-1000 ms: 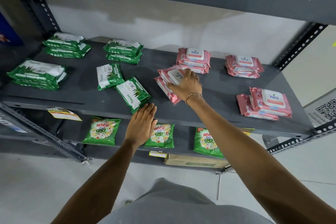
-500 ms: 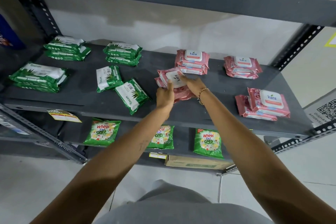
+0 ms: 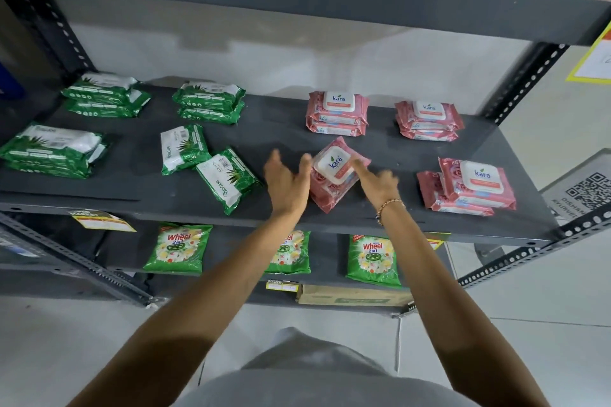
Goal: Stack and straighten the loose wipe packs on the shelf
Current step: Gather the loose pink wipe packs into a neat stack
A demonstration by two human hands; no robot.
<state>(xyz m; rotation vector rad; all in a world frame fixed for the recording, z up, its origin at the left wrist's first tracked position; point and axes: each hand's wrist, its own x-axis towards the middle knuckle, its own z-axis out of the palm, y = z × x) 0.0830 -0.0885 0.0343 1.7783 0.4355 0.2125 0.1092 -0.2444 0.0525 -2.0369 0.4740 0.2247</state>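
Both hands flank a skewed pink Kara wipe stack, mid-shelf.
Left hand [image 3: 287,182] spread, fingers loose, thumb at the stack's left edge; right hand [image 3: 375,182] blurred, fingers extended onto the lid, gripping nothing. Pink Kara stack [image 3: 335,172] sits rotated near the grey shelf [image 3: 390,150] front; two loose green Origami packs [image 3: 204,164] lie left.

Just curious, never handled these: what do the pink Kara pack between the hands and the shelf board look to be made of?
Pink Kara pack: soft glossy plastic film, likely, with crimped ends; its white lid looks like rigid smooth plastic. Shelf board: probably painted metal, matte dark grey, with perforated steel uprights.
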